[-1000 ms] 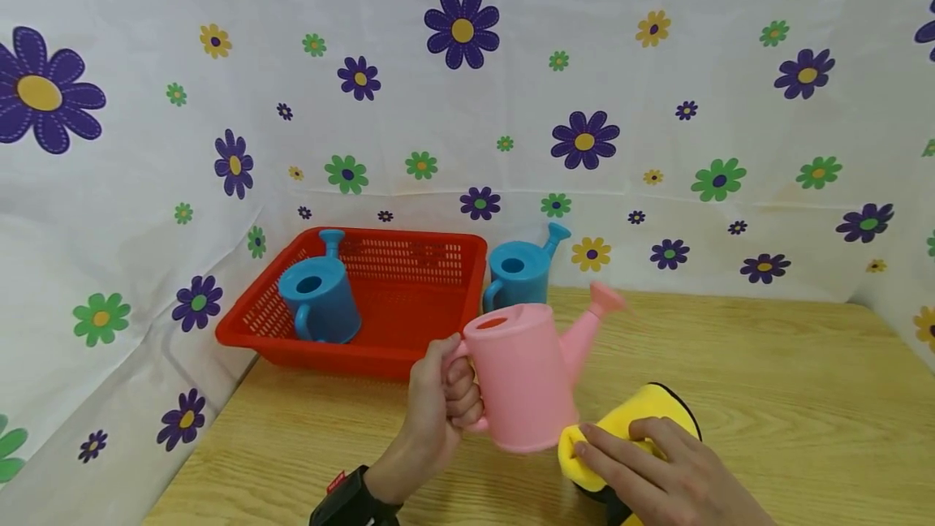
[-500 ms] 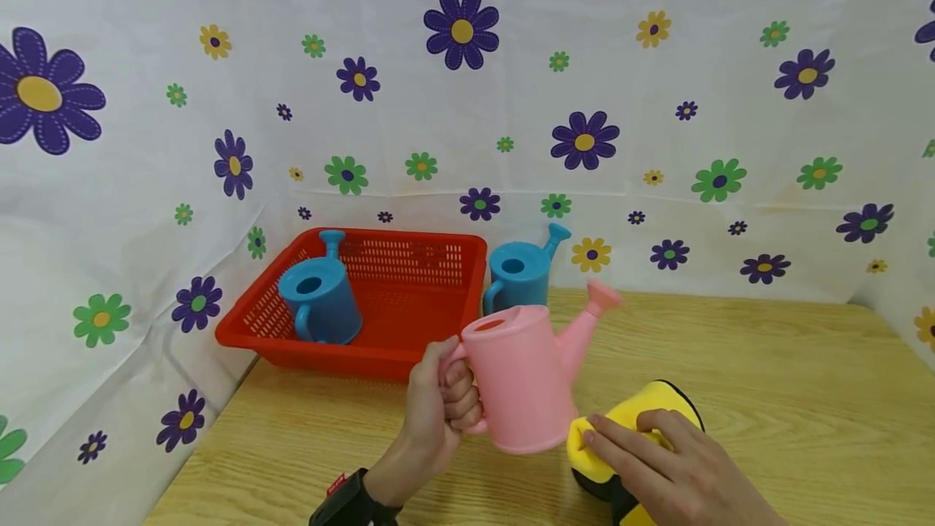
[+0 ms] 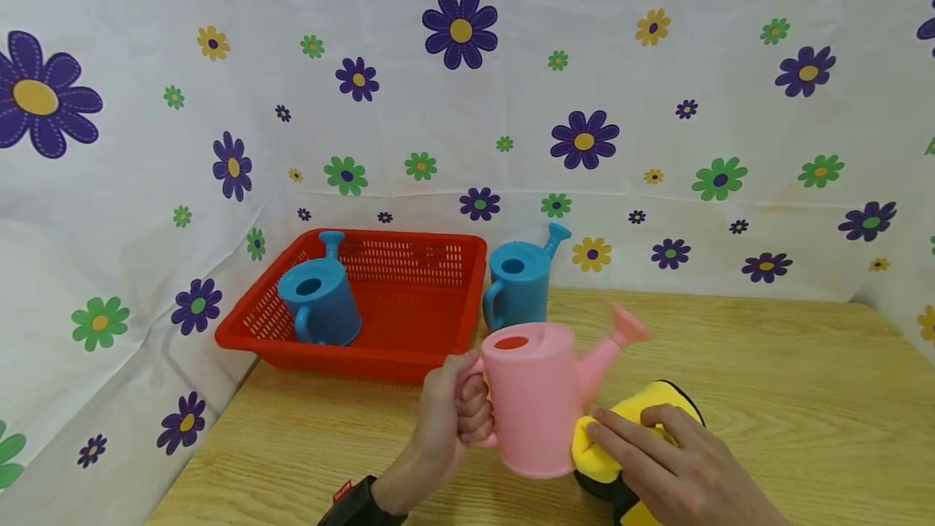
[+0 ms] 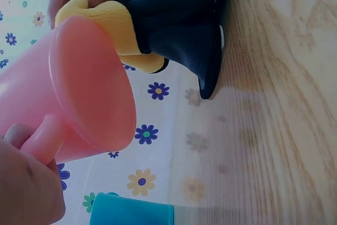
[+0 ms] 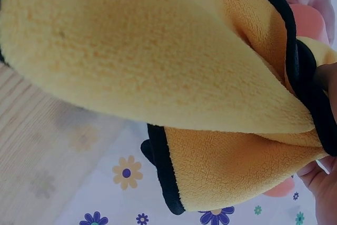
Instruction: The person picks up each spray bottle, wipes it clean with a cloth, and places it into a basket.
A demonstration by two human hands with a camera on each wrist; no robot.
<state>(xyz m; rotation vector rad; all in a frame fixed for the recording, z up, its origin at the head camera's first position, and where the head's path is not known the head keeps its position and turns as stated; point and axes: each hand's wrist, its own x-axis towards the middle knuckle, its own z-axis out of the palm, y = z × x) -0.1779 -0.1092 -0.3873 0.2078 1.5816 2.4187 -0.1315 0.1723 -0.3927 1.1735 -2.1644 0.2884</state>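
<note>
A pink watering can (image 3: 532,404) is held above the table, its spout pointing to the right. My left hand (image 3: 454,412) grips its handle with curled fingers. My right hand (image 3: 675,461) pinches a yellow cloth (image 3: 599,453) with dark trim and a dark reverse side. The cloth is at the can's lower right side; in the left wrist view the yellow fold (image 4: 105,22) lies against the can's base edge. The rest of the cloth hangs down in loose folds, filling much of the right wrist view, where the yellow pile (image 5: 147,56) hides most of the can.
A red plastic basket (image 3: 409,364) stands at the back left with a blue watering can (image 3: 321,307) in it. Another blue watering can (image 3: 520,286) stands on the wooden table (image 3: 767,380) just right of the basket. Flower-printed sheeting (image 3: 409,104) hangs behind and at the sides.
The pink watering can, in my left hand, has moved right and slightly toward me, closing up to the cloth. My right hand has shifted slightly right with the cloth.
</note>
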